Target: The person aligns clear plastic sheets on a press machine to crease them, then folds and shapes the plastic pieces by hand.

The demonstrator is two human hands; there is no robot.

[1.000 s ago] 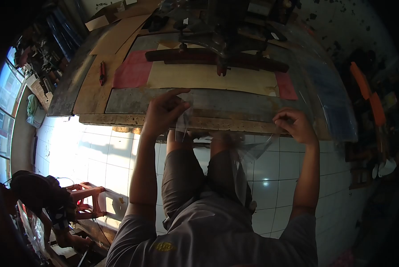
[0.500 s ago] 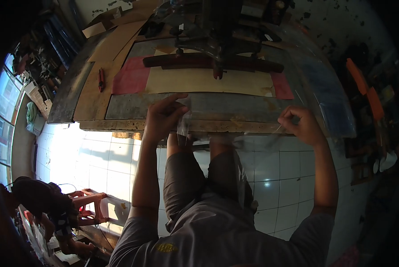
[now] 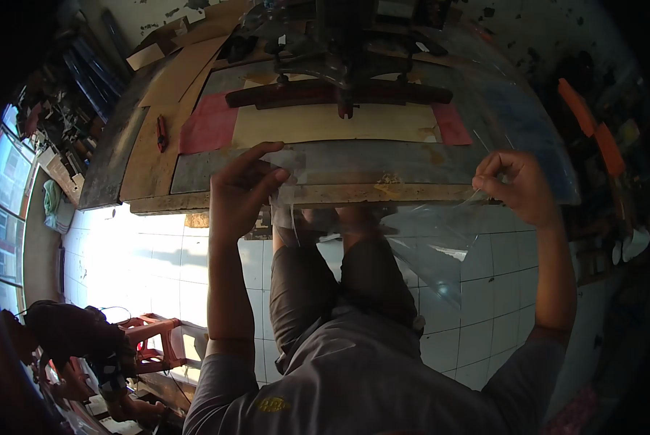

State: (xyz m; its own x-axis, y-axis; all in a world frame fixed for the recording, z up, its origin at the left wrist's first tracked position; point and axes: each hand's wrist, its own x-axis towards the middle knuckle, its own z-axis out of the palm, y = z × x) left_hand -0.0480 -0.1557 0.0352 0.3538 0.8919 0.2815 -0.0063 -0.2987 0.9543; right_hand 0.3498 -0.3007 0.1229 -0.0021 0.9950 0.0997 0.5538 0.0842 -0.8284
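A clear plastic sheet (image 3: 452,252) hangs stretched between my two hands, in front of the workbench's near edge and above my legs. My left hand (image 3: 244,187) pinches its left end between thumb and fingers. At the other end, my right hand (image 3: 515,185) is closed in a pinch on the film's edge. Beyond the hands, a cream sheet (image 3: 325,123) lies on the grey bench top, with a pink piece (image 3: 209,125) at its left and another pink piece (image 3: 453,125) at its right. A dark metal press bar (image 3: 332,96) sits over the cream sheet.
A red cutter knife (image 3: 162,134) lies on brown cardboard (image 3: 140,159) at the bench's left. Blue-tinted plastic (image 3: 539,156) covers the right end. Orange strips (image 3: 593,127) stand farther right. At lower left, another person (image 3: 75,341) bends beside a red stool (image 3: 151,337).
My hands have moved farther apart, left hand leftward and right hand rightward and slightly up. The plastic sheet between them is spread wider. The view has shifted slightly.
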